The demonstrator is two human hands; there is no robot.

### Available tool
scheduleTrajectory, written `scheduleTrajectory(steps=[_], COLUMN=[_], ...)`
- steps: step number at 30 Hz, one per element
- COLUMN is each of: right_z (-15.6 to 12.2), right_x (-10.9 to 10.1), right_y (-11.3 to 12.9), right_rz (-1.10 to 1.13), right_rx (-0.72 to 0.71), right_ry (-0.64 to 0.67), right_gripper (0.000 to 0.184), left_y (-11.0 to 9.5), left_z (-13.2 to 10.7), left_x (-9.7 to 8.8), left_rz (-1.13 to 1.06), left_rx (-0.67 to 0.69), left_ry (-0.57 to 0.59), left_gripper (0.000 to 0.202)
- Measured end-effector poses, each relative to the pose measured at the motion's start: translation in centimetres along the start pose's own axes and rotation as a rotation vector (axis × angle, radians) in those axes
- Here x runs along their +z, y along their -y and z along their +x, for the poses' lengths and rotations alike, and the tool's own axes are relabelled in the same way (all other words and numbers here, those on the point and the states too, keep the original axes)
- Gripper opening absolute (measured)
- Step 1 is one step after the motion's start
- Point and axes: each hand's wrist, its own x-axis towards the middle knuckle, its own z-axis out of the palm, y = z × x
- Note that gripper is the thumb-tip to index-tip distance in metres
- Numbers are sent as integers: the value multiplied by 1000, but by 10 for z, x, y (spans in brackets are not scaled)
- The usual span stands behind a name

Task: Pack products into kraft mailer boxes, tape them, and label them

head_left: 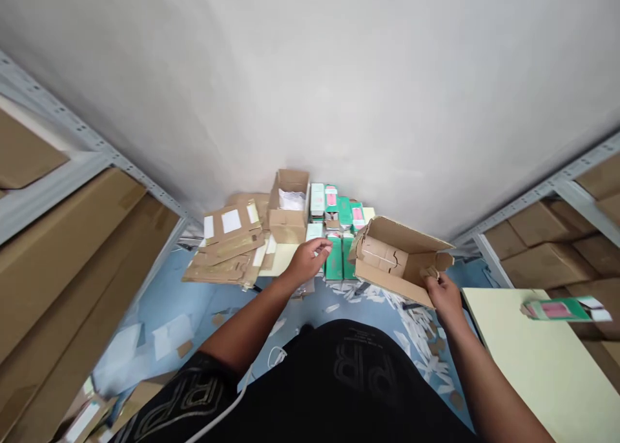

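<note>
In the head view, the right hand (444,296) grips an open cardboard box (407,239) by its right end, right of the green boxes (334,261), while the left hand (309,260), loosely open, hovers near those boxes' left side

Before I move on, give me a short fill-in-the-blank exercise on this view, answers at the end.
1. The hand gripping the tilted cardboard box is the person's ____ one.
2. The flattened cardboard lies on the person's ____ side of the standing open box.
3. The crumpled item inside that standing box is coloured ____.
4. Under the scattered scraps, the floor is coloured ____.

Missing words: right; left; white; blue.
</note>
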Motion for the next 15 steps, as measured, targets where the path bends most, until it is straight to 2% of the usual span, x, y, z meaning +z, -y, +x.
scheduleTrajectory(steps=[2, 4, 7, 9, 11, 15], right_z=[-7, -15, -27, -33, -38, -44], right_x=[27, 49, 73, 84, 92, 103], right_y=[32, 61, 93, 107, 115, 115], right_rz=[2, -21, -68, -76, -84, -119], right_rx=[5, 0, -9, -15, -19, 17], right_ry=[45, 70, 103, 118, 124, 113], right_gripper=[36, 34, 32, 31, 30, 32], left_y=[18, 35, 56, 69, 83, 113], left_z=[15, 37, 83, 118, 153, 212], left_x=[-53, -96, -138, -154, -161, -159], left_rz=[114, 208, 355, 447, 521, 592], left_rx=[20, 12, -12, -37, -115, -259], left_ry=[-49, -75, -58, -17, 61, 236], left_gripper=[32, 30, 28, 30, 37, 57])
